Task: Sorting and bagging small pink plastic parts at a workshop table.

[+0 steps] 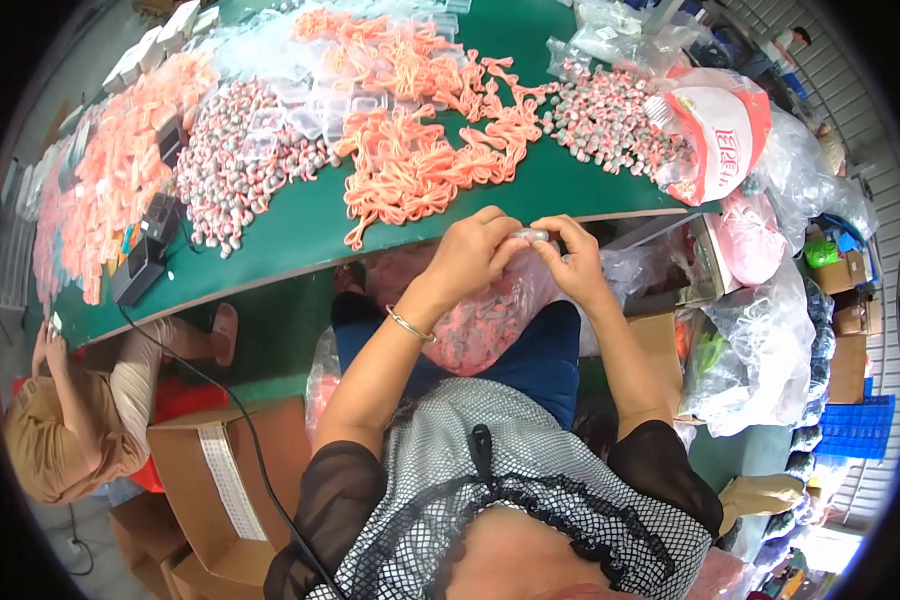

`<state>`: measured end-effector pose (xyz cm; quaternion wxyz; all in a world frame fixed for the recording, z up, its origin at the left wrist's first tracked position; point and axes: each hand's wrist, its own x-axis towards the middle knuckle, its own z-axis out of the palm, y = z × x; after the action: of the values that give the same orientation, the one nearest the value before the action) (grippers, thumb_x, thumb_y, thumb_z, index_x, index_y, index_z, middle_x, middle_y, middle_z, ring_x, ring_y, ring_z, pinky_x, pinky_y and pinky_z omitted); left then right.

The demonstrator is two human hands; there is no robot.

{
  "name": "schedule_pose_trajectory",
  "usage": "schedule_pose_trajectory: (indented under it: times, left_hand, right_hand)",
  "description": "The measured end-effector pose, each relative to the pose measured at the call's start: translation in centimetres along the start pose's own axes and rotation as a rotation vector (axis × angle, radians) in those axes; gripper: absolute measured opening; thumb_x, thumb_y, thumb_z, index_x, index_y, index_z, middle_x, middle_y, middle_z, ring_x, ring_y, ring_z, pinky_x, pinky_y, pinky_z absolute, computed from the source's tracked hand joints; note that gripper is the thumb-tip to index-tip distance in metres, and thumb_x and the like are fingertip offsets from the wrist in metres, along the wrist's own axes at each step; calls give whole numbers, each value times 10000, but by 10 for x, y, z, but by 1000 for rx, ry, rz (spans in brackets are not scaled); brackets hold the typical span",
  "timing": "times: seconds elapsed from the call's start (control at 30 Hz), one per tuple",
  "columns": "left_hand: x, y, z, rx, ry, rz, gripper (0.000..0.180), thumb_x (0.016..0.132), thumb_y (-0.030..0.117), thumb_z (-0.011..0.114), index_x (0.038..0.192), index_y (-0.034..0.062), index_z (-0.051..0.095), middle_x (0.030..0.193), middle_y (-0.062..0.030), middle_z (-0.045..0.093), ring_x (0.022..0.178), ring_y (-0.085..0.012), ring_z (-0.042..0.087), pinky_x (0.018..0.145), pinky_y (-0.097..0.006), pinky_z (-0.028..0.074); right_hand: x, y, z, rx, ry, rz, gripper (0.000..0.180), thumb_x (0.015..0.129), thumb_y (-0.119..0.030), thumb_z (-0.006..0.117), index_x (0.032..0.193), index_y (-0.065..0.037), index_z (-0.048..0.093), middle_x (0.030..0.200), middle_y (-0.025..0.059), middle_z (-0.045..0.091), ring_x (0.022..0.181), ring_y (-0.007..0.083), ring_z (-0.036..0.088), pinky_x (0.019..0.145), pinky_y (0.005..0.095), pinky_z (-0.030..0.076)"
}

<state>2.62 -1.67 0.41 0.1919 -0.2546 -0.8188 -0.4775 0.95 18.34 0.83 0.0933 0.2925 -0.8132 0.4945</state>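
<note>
**Two hands, one tiny piece, nothing beneath but the bag**

Through the head view, I've got both hands up in front of the green table's (590, 195) near edge, and between them, a small, pale, capsule-like piece (533, 236)! The left hand (478, 252) has thumb and fingertips pinched at its left end; the right hand (573, 258), thumb and forefinger nearly closed, grips the other.

Watch this hold: it's slim. Uneven pressure or a slick surface could, I reckon, squirt the piece loose, down toward the plastic bag of pink-and-grey pieces (480, 330) between the knees. A twist from one side could skew it too.

Direction? The long axis runs left to right across the body, close to level, one end toward each hand. Which end is the front, I can't tell.
</note>
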Motion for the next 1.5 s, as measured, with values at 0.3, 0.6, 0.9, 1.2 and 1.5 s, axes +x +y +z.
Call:
schedule_pose_trajectory:
  times: [0.3, 0.6, 0.9, 1.2, 1.5]
  left_hand:
    - [-13, 7, -19, 141, -1, -18, 156, 830, 129, 687, 952, 32, 677, 903, -119, 655, 786, -297, 654, 683, -365, 534]
    - [-20, -15, -82, 417, 381, 40, 144, 786, 25, 698, 928, 39, 679, 882, -103, 655, 774, -288, 625, 687, -364, 506]
    - [-25, -33, -84, 583, 505, -59, 153, 768, 50, 695, 918, 70, 677, 918, -69, 644, 859, -276, 584, 736, -379, 453]
    - [-28, -31, -92, 621, 491, -29, 169, 743, 67, 671, 909, 97, 662, 918, -32, 628, 869, -246, 572, 716, -380, 428]
    - [-35, -70, -145, 831, 585, -311, 212, 783, 89, 688, 994, 90, 670, 972, -96, 638, 908, -302, 593, 775, -413, 472]
  right_hand:
    - [-100, 138, 113, -360, -78, 141, 218, 797, -70, 647, 1010, -21, 651, 900, 172, 670, 836, 367, 647, 740, 450, 530]
    - [-72, 93, 88, -81, -364, 241, 142, 830, -91, 667, 942, -4, 683, 914, 152, 672, 840, 264, 663, 734, 356, 532]
    - [171, -3, 74, -436, -14, -190, 143, 799, -124, 694, 934, -95, 659, 910, 91, 619, 877, 290, 633, 713, 414, 505]
    - [212, 42, 82, -630, -22, -322, 90, 785, -149, 709, 853, -94, 687, 864, 95, 630, 863, 275, 637, 716, 395, 512]
    - [155, 19, 24, 7, -7, -149, 80, 837, -41, 674, 868, -30, 601, 881, 70, 608, 864, 177, 586, 711, 291, 475]
